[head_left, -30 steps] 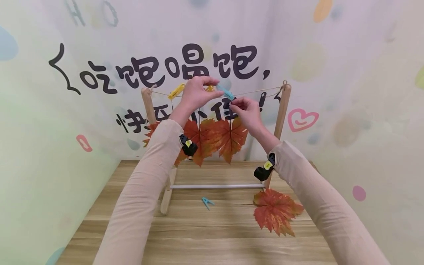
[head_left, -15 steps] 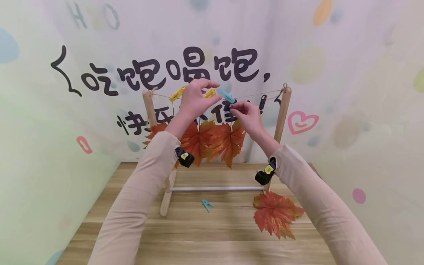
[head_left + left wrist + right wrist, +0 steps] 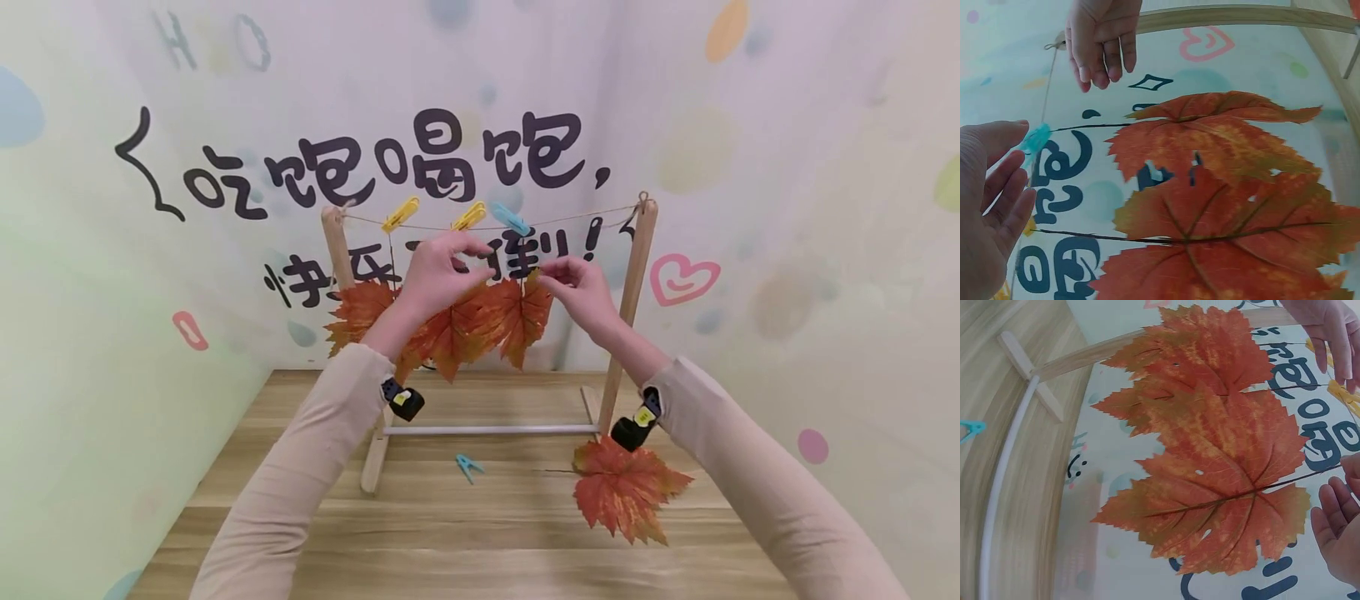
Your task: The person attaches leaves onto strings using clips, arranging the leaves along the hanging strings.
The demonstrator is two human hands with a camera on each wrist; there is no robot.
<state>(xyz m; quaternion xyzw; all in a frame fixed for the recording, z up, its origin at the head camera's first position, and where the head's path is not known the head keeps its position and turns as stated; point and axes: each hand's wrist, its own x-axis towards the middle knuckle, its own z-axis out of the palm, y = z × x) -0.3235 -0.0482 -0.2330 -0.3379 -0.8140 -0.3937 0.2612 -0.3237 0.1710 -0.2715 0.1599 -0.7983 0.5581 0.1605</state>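
A blue clothespin and two yellow clothespins, one in the middle and one at the left, clip leaf stems to a thin string. Below them hang three red-orange maple leaves: right, middle and left. My left hand hovers in front of the middle stem, thumb and fingers apart, holding nothing. To the right of the blue clothespin's leaf is my right hand, fingers loosely bent around nothing. In the left wrist view, the right hand stands clear of that leaf.
The string runs between two wooden posts, the right one fully visible. A white rod joins the stand's feet. On the wooden table lie another maple leaf and a blue clothespin. A printed curtain hangs behind.
Both hands have come away from the blue clothespin on the string and moved down, the right one also outward. The clothespin and its leaf stay hanging.
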